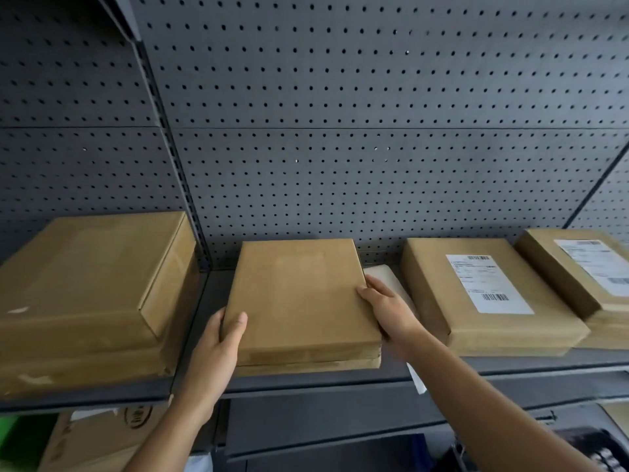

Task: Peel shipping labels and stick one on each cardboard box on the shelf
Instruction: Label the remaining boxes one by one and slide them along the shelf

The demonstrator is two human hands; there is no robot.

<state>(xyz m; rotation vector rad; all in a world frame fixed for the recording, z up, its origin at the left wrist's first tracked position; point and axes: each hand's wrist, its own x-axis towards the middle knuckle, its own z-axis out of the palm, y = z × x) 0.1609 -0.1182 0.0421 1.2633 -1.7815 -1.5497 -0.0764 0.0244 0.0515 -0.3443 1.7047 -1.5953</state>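
The left hand (221,338) grips the bare middle box (299,301) at its near-left corner, and the right hand (388,311) curls round its right edge, likely squaring it on the shelf (476,369) for labelling. The right boxes (442,301) carry labels (486,284). The left box (88,287) has none. The white sheet (384,272) behind the right hand is perhaps label stock.

Both hands are on the flat plain brown cardboard box (299,301) mid-shelf! The left hand (221,345) grips its near left corner, thumb on top, and the right hand (388,311) holds its right edge. On the dark grey metal shelf (476,369), the labelled brown carton (439,301) to the right carries a white barcoded shipping label (488,284). A larger brown carton (85,294) sits left.
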